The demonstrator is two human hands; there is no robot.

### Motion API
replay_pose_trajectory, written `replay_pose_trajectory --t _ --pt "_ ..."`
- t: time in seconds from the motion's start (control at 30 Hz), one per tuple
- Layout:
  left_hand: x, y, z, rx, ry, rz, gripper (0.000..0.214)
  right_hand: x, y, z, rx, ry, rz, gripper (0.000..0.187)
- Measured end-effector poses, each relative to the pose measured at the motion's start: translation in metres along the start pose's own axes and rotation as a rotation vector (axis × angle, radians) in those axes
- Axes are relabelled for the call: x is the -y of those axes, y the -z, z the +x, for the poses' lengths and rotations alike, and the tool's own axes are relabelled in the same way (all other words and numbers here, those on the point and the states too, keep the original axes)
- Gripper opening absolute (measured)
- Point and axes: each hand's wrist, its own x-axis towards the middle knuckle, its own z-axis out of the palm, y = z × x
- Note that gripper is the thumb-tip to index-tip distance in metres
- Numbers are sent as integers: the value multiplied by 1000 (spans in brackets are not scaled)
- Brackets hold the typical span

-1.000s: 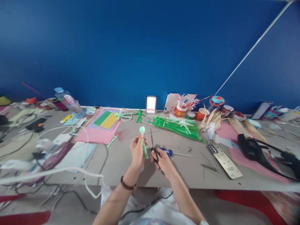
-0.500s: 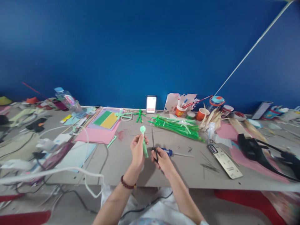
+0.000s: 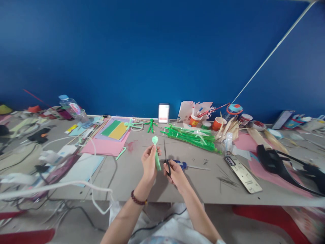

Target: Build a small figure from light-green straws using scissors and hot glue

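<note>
Between the fingers of my left hand [image 3: 149, 159] is a light green pipe-cleaner figure [image 3: 155, 140], its rounded head up and its strands hanging below. My right hand [image 3: 174, 172] grips black-handled scissors [image 3: 167, 162], blades pointing away from me and seemingly closed. The scissors are apart from the pipe cleaners. Just beyond my right fingers lies a blue-handled screwdriver [image 3: 181, 164]. Further back on the table stand a small dark green pipe-cleaner figure [image 3: 151, 125] and a paler one [image 3: 130, 124].
A bundle of green pipe cleaners [image 3: 190, 137] lies behind my right hand. Pink paper [image 3: 106, 146] and a bottle [image 3: 72, 106] are to the left. A patterned phone [image 3: 243, 174], loose wires [image 3: 228, 181] and an orange cup [image 3: 195, 121] with pens are to the right. A white cable [image 3: 76, 183] crosses the left front.
Almost nothing differs. The hanging green strands have shifted slightly in my left hand; the scissors stay in nearly the same place.
</note>
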Motion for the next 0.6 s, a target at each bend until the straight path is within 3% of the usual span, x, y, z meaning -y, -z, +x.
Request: replay_pose_trajectory --t 0.6 --pt "0 0 -1 8 9 -31 24 -2 -2 -1 -4 15 15 39"
